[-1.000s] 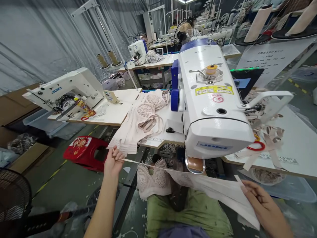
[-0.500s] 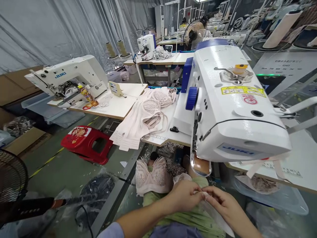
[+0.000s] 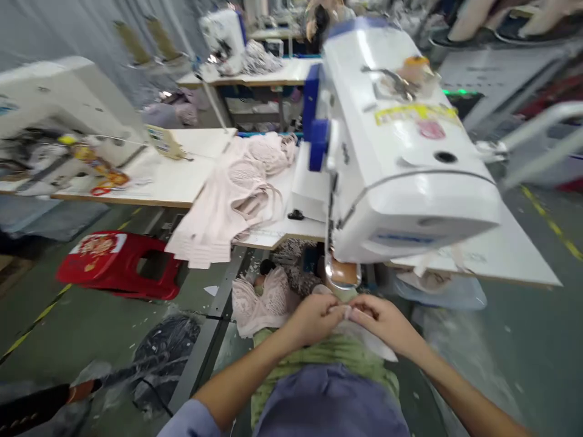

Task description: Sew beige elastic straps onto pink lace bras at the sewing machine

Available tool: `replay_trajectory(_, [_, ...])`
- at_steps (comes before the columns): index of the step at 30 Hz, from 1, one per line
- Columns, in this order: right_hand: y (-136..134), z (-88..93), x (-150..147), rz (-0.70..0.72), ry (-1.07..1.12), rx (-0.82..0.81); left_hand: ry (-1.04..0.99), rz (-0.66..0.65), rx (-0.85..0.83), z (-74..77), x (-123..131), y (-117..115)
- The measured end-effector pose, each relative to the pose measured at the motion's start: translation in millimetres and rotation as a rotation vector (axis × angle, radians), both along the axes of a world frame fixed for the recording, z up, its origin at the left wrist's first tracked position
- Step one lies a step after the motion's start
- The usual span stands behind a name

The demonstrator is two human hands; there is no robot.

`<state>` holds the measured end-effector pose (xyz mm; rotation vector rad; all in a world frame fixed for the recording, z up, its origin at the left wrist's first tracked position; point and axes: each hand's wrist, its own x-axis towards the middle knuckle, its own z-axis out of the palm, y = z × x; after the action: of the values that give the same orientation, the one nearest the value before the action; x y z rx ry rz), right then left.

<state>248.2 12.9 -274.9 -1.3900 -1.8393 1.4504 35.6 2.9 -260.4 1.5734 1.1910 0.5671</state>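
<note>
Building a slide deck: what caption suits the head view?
Left hand and right hand pinch pale fabric together beneath the white sewing machine.

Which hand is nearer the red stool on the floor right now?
Left. The left hand sits over the lap, right of the red stool, pinching the pale fabric; the right hand meets it on the far side, farther from the stool.

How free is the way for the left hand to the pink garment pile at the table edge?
Probably yes: nothing stands between the left hand and the pink garment pile. But it is pinching pale fabric with the right hand.
</note>
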Motion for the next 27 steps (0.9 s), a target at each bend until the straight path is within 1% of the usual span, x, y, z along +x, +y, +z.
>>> replay_trajectory(2, [-3,6.3,-7,0.011,-0.033,0.085,-0.022,-0.005,-0.018,-3.4,-3,-1])
replay_trajectory(3, [-2,11.7,-12,0.016,-0.036,0.112,-0.027,-0.007,-0.029,-2.3,-5,-1])
replay_trajectory(5, [0,24.1,-20,0.033,-0.037,0.146,-0.031,-0.005,-0.059,4.9,-9,0])
replay_trajectory(8, [2,39.1,-27,0.062,-0.048,0.18,-0.052,0.002,-0.112,20.0,-12,1])
replay_trajectory(11, [2,44.5,-28,0.073,-0.048,0.214,-0.067,0.016,-0.138,30.5,-10,1])
replay_trajectory(16, [3,52.6,-33,0.099,-0.057,0.253,-0.036,0.037,-0.14,45.7,-6,3])
replay_trajectory(19, [2,58.8,-35,0.089,-0.047,0.269,-0.012,0.016,-0.181,53.5,-6,3])
replay_trajectory(21, [1,57.3,-33,0.074,-0.03,0.24,-0.025,-0.009,-0.225,52.8,-6,3])
replay_trajectory(23, [0,51.0,-28,0.067,-0.029,0.174,-0.035,-0.017,-0.257,47.7,-7,2])
replay_trajectory(25, [0,42.9,-22,0.075,-0.035,0.088,-0.018,-0.017,-0.248,41.2,-7,2])
replay_trajectory(27, [2,36.3,-17,0.078,-0.026,0.014,0.016,-0.037,-0.199,35.7,-5,1])
